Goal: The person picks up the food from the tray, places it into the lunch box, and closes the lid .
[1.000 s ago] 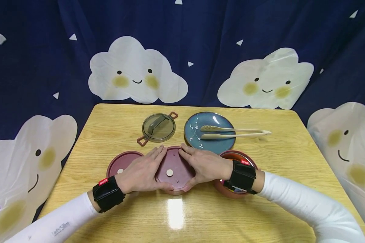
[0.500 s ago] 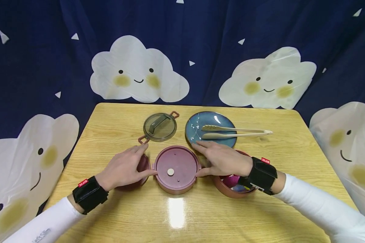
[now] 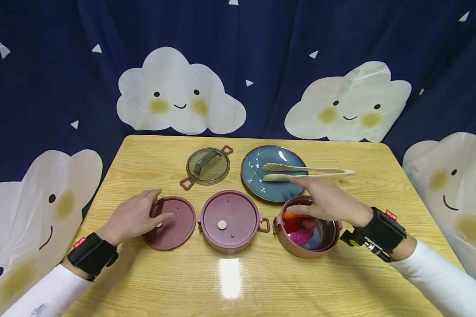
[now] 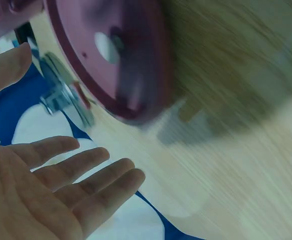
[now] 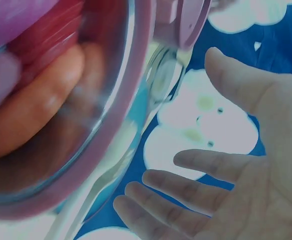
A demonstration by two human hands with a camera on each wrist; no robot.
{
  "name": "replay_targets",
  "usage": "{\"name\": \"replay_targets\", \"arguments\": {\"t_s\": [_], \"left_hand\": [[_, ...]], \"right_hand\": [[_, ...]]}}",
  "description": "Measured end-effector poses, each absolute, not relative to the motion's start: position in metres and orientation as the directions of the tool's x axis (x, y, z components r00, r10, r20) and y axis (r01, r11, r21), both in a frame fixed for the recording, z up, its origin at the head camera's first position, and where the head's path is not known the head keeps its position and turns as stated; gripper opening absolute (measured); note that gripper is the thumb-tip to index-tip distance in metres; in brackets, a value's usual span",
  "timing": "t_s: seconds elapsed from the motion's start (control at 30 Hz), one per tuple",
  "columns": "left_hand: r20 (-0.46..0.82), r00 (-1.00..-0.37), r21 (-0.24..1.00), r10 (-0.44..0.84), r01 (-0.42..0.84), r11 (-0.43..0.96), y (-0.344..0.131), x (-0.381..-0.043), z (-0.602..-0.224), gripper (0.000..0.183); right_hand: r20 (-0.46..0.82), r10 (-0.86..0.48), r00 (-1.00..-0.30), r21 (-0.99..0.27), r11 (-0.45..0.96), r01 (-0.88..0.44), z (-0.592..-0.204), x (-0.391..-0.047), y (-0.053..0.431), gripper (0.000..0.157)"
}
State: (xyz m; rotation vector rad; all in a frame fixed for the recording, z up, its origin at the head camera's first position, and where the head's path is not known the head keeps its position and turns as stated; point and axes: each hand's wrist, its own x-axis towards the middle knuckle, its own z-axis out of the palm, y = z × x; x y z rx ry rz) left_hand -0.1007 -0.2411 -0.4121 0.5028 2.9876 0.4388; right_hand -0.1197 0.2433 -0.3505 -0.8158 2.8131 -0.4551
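Observation:
My left hand (image 3: pixel 131 219) hovers with spread fingers over the left part of a flat maroon lid (image 3: pixel 177 224), holding nothing. In the left wrist view its palm and straight fingers show beside that lid. My right hand (image 3: pixel 331 200), also spread and holding nothing, is over the back of an uncovered maroon pot (image 3: pixel 301 252). Inside this pot lie an orange carrot-like piece (image 5: pixel 40 107), something red (image 5: pixel 53 30) and a purple piece (image 3: pixel 300 237). Between the hands stands a second maroon pot (image 3: pixel 229 247) with a similar lid (image 3: pixel 238 215) on top.
Behind the middle pot lies a round glass lid (image 3: pixel 218 169) with a dark handle and maroon side loops. To its right, a blue plate (image 3: pixel 277 191) bears beige tongs (image 3: pixel 321 171) whose ends stick out over the rim. The wooden table (image 3: pixel 230 304) meets a dark blue curtain.
Both hands have come off the middle pot's lid and moved apart, the left one toward the left lid, the right one over the uncovered pot. The middle pot's lid has stayed on.

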Motion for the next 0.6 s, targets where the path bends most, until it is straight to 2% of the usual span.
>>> {"name": "replay_targets", "arguments": {"t_s": [0.3, 0.6], "left_hand": [[-0.09, -0.956, 0.309, 0.28, 0.24, 0.92, -0.266, -0.107, -0.421, 0.088], [-0.099, -0.96, 0.337, 0.263, 0.216, 0.917, -0.273, -0.103, -0.43, 0.074]], "right_hand": [[-0.065, -0.451, -0.89, -0.377, 0.837, -0.396, -0.359, -0.118, 0.288, 0.074], [-0.138, -0.363, -0.922, -0.438, 0.857, -0.271, -0.37, -0.11, 0.316, 0.069]]}}
